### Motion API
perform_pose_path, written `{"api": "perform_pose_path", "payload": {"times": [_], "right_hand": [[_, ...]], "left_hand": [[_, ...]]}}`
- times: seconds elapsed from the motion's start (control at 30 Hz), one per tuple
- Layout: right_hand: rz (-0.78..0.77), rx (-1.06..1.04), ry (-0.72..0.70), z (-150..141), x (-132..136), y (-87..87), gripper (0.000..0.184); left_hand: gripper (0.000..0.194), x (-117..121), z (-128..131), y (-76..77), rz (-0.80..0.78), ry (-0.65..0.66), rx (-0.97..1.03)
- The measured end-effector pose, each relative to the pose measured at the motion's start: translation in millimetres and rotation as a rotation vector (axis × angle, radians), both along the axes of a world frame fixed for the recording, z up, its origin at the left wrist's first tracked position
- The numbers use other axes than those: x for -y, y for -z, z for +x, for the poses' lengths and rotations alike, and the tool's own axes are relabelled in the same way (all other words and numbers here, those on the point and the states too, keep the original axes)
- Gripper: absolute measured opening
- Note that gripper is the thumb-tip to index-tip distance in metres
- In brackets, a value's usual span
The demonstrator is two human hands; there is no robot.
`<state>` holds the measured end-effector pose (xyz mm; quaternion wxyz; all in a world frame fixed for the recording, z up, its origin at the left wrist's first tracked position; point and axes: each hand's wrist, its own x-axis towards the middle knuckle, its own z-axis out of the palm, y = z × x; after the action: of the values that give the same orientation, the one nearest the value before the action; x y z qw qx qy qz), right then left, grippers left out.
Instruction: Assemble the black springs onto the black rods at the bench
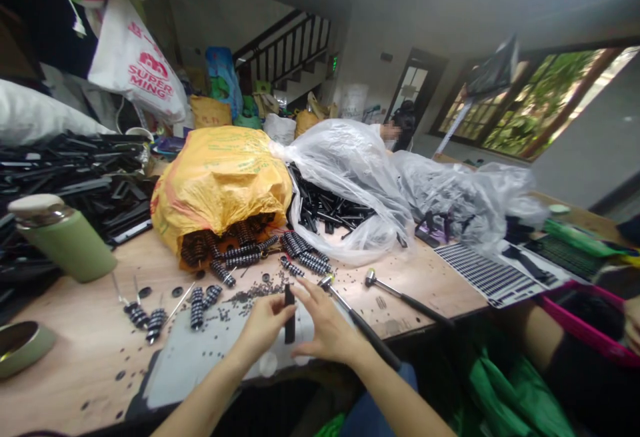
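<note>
My left hand [270,317] pinches a flat black strip [289,314], which stands upright over the front edge of the table. Close beside it on the right, my right hand [325,324] has its fingers spread apart, and I see nothing held in it. Beneath both hands lies a grey mat [200,350]. Small black bits [255,290] are scattered on the mat and the wood behind it. A hammer [360,320] lies just right of my right hand, its handle partly behind my forearm.
A second hammer [405,297] lies farther right. Behind stand a yellow sack [225,164] of striped black rollers and a clear plastic bag [350,157] over black strips. A green thermos [65,240] is at left. Another person's hand [633,324] shows by a pink basket [590,290] at right.
</note>
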<state>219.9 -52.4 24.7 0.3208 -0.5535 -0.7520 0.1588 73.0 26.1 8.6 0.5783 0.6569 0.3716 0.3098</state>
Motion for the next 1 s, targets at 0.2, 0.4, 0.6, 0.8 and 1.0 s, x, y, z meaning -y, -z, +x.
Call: {"api": "perform_pose_path", "payload": {"times": [0.2, 0.4, 0.6, 0.8, 1.0], "right_hand": [[-0.097, 0.145, 0.09, -32, 4, 17.1, 0.1], [-0.2, 0.113, 0.319, -30, 6, 38.0, 0.103], [-0.367, 0.143, 0.369, -13, 10, 47.7, 0.105], [-0.374, 0.15, 0.357, -13, 9, 48.5, 0.11], [-0.384, 0.184, 0.367, -13, 9, 51.9, 0.105]], "left_hand": [[0.022, 24, -5, 21.5, 0.163, 0.065, -0.174], [0.03, -46, -24, 3.7, 0.653, -0.177, -0.521], [0.013, -141, -56, -9.6, 0.698, -0.169, -0.889], [0.017, -144, -66, -23.9, 0.75, -0.028, -0.748], [0.017, -60, -80, -50.7, 0.661, 0.023, -0.556]]}}
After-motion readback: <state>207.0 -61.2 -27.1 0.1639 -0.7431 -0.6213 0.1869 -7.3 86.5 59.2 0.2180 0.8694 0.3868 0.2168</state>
